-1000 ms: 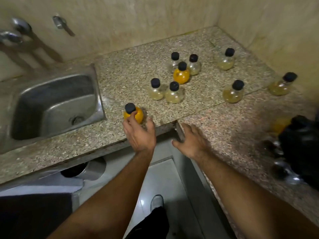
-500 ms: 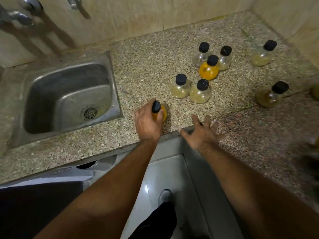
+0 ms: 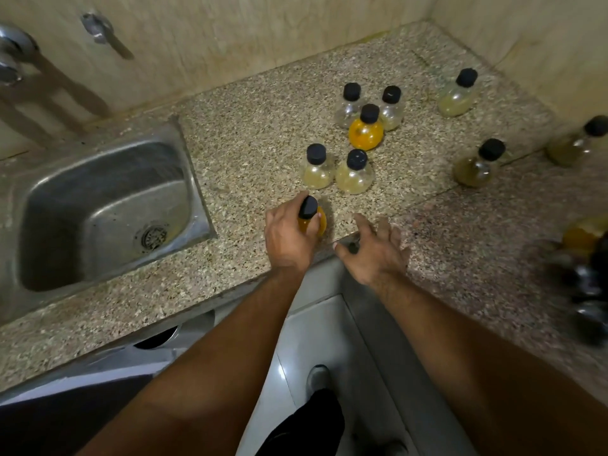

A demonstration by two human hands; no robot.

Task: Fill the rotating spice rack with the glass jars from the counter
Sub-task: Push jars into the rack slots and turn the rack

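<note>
My left hand (image 3: 289, 234) grips a small orange jar (image 3: 315, 218) with a black cap near the counter's front edge, tilted to the left. My right hand (image 3: 375, 250) rests open on the inner corner of the counter, fingers spread, holding nothing. Behind them stand several round glass jars with black caps: two pale yellow ones (image 3: 353, 174), another orange jar (image 3: 366, 130) with two clear jars behind it, and more toward the right (image 3: 475, 166). The spice rack (image 3: 589, 274) is a dark blurred shape at the right edge, with an orange jar in it.
A steel sink (image 3: 98, 209) is set into the speckled granite counter (image 3: 246, 153) on the left, with taps (image 3: 13, 60) on the tiled wall above. The counter turns an L-corner to the right. Below are floor tiles and my shoe (image 3: 318, 378).
My left hand reached the near orange jar, closed round it and tipped it left. My right hand slid forward onto the counter's corner. The view shifted, bringing the rack's edge back in.
</note>
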